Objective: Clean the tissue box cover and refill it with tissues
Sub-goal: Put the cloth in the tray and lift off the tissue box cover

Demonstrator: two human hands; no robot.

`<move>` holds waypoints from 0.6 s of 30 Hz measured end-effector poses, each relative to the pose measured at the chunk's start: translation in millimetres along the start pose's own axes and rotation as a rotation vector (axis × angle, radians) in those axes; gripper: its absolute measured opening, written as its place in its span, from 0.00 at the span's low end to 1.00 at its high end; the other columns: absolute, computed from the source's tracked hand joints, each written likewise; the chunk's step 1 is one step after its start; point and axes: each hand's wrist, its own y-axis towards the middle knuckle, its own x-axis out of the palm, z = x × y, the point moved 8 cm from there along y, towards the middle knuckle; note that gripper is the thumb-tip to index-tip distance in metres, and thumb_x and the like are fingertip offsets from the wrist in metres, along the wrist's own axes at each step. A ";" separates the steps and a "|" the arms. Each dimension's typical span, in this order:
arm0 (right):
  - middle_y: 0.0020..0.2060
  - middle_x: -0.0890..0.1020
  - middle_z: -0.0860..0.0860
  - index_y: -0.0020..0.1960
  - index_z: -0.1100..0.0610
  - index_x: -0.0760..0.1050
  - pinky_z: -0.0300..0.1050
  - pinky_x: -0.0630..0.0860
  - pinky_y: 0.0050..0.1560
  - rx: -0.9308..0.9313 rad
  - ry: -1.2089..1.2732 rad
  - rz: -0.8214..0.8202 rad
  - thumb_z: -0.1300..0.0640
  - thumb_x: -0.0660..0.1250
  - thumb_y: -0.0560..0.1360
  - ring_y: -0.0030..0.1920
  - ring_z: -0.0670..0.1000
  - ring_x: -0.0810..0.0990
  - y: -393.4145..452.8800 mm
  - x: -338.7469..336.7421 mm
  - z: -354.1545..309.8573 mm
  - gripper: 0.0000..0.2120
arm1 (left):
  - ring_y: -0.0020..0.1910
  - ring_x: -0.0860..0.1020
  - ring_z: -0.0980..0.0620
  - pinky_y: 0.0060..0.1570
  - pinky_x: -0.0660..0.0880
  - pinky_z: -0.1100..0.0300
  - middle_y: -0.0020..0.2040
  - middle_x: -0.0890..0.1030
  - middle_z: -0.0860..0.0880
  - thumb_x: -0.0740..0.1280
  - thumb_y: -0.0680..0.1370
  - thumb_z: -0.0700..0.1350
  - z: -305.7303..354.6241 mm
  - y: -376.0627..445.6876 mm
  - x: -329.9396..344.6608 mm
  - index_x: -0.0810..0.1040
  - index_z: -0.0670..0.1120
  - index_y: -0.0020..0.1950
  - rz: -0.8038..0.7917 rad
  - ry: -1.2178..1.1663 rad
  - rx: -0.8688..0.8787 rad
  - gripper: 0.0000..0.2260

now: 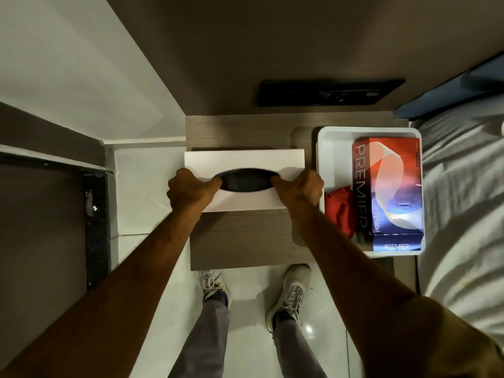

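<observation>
A white tissue box cover with a dark oval slot lies flat on a small wooden bedside table. My left hand grips its left end, thumb reaching into the slot. My right hand grips the right end the same way. The slot looks dark, with no tissue showing. To the right, a white tray holds a red-and-blue "Premier" tissue pack and a red cloth beside it.
A dark panel is mounted on the wall behind the table. A bed with white sheets borders the right side. White glossy floor lies below, with my two shoes near the table's front edge. A dark frame stands on the left.
</observation>
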 end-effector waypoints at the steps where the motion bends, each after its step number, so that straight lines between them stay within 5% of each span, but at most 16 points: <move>1: 0.64 0.79 0.59 0.67 0.62 0.74 0.46 0.75 0.54 0.003 0.005 -0.006 0.46 0.79 0.68 0.64 0.59 0.78 1.0 -0.6 -0.1 0.34 | 0.57 0.80 0.38 0.41 0.72 0.54 0.59 0.80 0.39 0.78 0.69 0.55 0.4 0.1 0.4 0.75 0.39 0.61 -0.009 -0.012 -0.004 0.29; 11: 0.66 0.74 0.56 0.69 0.58 0.70 0.48 0.76 0.59 -0.130 0.093 -0.003 0.47 0.78 0.70 0.64 0.54 0.75 -32.7 -23.2 -3.5 0.33 | 0.61 0.78 0.40 0.50 0.76 0.54 0.64 0.78 0.40 0.77 0.71 0.50 -2.4 -18.7 -12.7 0.72 0.41 0.67 -0.101 -0.154 0.062 0.29; 18: 0.67 0.71 0.57 0.71 0.58 0.68 0.53 0.76 0.65 -0.052 0.056 -0.100 0.46 0.78 0.72 0.66 0.57 0.73 -99.3 -13.4 72.9 0.35 | 0.61 0.77 0.37 0.59 0.78 0.44 0.63 0.77 0.38 0.78 0.69 0.52 -82.9 -79.5 -8.3 0.72 0.39 0.69 -0.126 -0.083 -0.008 0.33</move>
